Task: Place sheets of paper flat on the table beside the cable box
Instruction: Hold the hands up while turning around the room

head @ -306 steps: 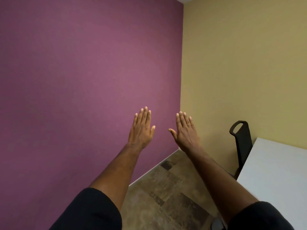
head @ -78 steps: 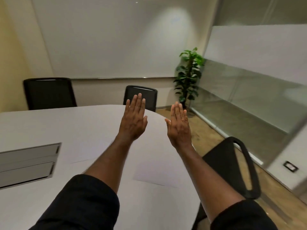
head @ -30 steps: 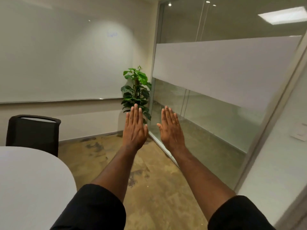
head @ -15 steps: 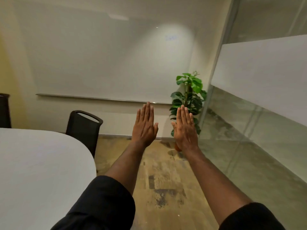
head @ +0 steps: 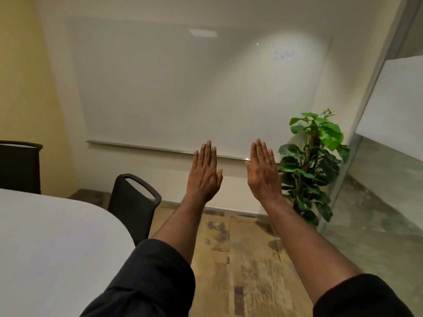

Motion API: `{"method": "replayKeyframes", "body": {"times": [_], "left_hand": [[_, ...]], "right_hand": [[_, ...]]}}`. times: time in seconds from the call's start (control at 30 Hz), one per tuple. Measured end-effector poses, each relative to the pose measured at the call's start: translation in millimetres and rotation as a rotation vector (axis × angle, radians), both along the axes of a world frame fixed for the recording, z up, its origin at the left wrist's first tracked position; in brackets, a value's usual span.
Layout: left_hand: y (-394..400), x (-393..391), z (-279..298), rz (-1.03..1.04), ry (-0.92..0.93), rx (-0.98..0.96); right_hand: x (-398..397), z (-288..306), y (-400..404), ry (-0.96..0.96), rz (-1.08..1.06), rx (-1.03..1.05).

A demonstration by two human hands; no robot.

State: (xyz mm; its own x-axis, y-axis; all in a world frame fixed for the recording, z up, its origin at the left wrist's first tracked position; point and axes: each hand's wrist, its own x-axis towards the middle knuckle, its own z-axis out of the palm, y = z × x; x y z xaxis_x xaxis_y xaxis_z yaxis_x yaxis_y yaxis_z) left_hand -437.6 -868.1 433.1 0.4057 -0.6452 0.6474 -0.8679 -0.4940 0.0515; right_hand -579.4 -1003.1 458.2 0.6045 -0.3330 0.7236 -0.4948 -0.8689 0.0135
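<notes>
Hands raised side by side fill the middle of the view, both arms stretched forward from dark short sleeves [head: 146,277]. The left hand [head: 204,175] is flat and fully open, fingers straight and close together, pointing up, its back toward the camera, holding nothing. The right hand [head: 263,173] matches it: flat, open, fingers together and upright, empty. A clear gap separates the two hands; they do not touch.

At the near left lies the rounded end of a white surface [head: 52,243], bare where it shows. No sheets of paper and no cable box appear anywhere in this view, so their place cannot be told.

Just beyond the surface's curved edge stands a black office chair [head: 131,207], its back topped by a handle-shaped opening. A second black chair [head: 19,167] sits at the far left edge, against a yellow wall [head: 23,88].

Across the far wall hangs a large whiteboard [head: 183,92] with a faint blue scribble near its upper right corner and a thin metal tray along its bottom edge. A leafy green potted plant [head: 313,165] stands in the far right corner, beside a glass partition [head: 377,179] with a frosted band. The floor [head: 240,266] is mottled brown and tan.
</notes>
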Motion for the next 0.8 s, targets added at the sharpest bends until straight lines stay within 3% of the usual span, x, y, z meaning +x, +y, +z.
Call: {"method": "replayKeyframes", "body": {"times": [0.4, 0.57, 0.8], "left_hand": [[-126.9, 203.0, 4.4, 0.229, -0.098, 0.054], [-176.3, 279.1, 14.6, 0.368, -0.029, 0.054], [-201.7, 369.1, 29.9, 0.479, 0.001, -0.013]], "right_hand": [[240.0, -8.8, -146.8, 0.016, 0.204, -0.033], [338.4, 2.0, -205.4, 0.079, 0.346, -0.129], [452.5, 13.0, -231.8, 0.068, 0.48, -0.097]]}}
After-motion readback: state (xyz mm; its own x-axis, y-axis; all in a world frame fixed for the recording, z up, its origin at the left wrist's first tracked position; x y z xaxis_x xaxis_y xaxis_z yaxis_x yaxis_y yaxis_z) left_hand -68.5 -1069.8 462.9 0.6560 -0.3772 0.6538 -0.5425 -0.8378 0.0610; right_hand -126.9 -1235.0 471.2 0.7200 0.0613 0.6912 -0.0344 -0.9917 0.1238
